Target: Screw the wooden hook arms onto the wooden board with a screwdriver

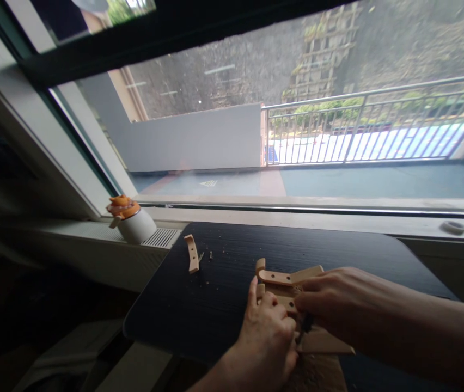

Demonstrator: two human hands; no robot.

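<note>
My left hand [270, 332] lies with bent fingers over a pale wooden piece with drilled holes [286, 302], gripping it from the near side. My right hand [332, 296] is closed just to the right, its fingers pointing down; a dark object [306, 322] shows below them, too hidden to name. Behind both hands rests a curved wooden piece [276, 277] with two dark holes and an upturned end. Under the right wrist a flat wooden board [325, 342] juts out. A rough brown wooden surface [319, 373] shows below, partly covered.
On the dark table [175, 305] a separate curved wooden piece [192, 255] lies at the left, beside a small screw [211, 255] and crumbs. A white pot with an orange figure [138, 226] stands on the sill. Tape rolls [455, 227] sit at the far right by the window.
</note>
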